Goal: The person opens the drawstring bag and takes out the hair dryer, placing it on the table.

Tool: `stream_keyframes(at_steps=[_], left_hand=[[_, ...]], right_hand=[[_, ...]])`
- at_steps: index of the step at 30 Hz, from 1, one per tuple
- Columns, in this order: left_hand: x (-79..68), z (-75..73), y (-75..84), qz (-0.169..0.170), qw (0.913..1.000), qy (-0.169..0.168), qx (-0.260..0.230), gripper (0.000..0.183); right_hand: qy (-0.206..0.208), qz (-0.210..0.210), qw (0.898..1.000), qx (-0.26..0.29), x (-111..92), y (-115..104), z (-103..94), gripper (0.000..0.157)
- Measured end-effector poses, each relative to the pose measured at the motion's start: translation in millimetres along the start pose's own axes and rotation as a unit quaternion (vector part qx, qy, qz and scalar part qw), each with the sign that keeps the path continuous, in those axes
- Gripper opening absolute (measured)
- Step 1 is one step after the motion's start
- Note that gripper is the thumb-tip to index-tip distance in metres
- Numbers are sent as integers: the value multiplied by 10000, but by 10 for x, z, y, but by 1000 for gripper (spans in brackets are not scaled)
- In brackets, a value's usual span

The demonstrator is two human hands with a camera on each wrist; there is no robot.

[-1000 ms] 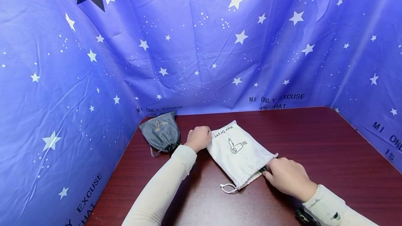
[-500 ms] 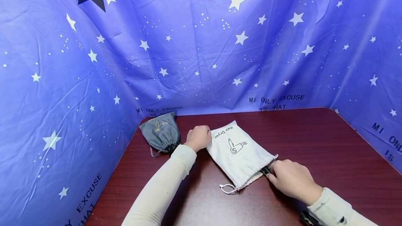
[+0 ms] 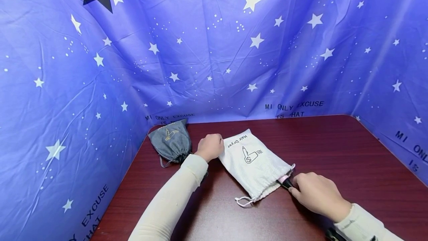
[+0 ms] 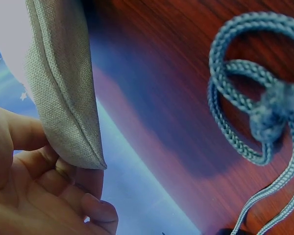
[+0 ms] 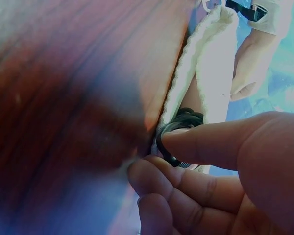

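Note:
A white drawstring bag (image 3: 254, 163) marked "Hair Dryer" lies on the table, its mouth turned toward the right front. My left hand (image 3: 210, 147) pinches its far left corner; the left wrist view shows the bag's seam (image 4: 63, 93) between thumb and fingers. At the mouth, my right hand (image 3: 317, 194) grips the black ribbed cord end (image 3: 286, 183) of a hair dryer. A short pink piece (image 3: 283, 178) of the dryer shows at the opening, and the bag hides the rest. In the right wrist view, thumb and fingers close round the black cord (image 5: 169, 147).
A dark grey drawstring pouch (image 3: 172, 142) with a gold dryer print stands to the left of my left hand. Its braided cord (image 4: 230, 88) fills the right of the left wrist view. Purple star-printed cloth (image 3: 214, 66) walls in the brown table (image 3: 334, 140).
My right hand has drawn away from the bag, toward the lower right. More of the black cord and a pink piece have come out of the mouth. The left hand has barely moved.

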State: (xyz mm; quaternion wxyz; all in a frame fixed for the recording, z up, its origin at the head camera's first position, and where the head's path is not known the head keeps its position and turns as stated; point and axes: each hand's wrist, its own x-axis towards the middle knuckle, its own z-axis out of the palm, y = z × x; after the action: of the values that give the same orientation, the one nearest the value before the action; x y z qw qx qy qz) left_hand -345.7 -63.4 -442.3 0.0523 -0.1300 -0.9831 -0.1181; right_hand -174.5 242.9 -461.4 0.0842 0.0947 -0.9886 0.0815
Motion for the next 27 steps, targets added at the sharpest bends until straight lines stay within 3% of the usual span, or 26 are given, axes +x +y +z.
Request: stream_keyframes(at_steps=[27], left_hand=[[11,-12,1,-94,9999,-7,-133,27]], right_hand=[[-76,108,9999,-71,-118,69,-42,38]])
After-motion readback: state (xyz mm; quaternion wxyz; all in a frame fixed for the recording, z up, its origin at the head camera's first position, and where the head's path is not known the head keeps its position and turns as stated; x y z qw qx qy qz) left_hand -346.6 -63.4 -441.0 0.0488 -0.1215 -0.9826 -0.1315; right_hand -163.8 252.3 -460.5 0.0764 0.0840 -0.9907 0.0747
